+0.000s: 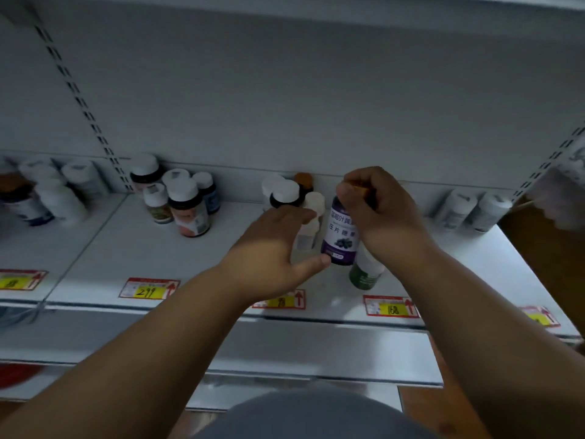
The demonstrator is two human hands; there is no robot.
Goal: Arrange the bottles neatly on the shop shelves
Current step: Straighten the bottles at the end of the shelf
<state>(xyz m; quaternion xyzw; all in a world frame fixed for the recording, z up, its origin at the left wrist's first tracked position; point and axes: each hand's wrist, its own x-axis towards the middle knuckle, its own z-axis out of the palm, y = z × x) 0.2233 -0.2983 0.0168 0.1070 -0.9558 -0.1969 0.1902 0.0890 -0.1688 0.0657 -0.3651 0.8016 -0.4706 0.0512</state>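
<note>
My right hand (384, 217) grips the orange cap of a purple-labelled bottle (341, 236) and holds it upright over the white shelf (164, 245). My left hand (272, 248) reaches in beside it, fingers straight against a white bottle (308, 228), thumb touching the purple bottle's base. A green-and-white bottle (365, 274) stands under my right wrist. Behind my hands stand a dark bottle with a white cap (285, 194) and one with an orange cap (304, 182).
A cluster of several bottles (180, 198) stands at the shelf's back left, more bottles (47, 191) on the neighbouring shelf, and two white bottles (471, 210) at the back right. Red-and-yellow price tags (148, 288) line the front edge. A lower shelf (316, 353) juts out beneath.
</note>
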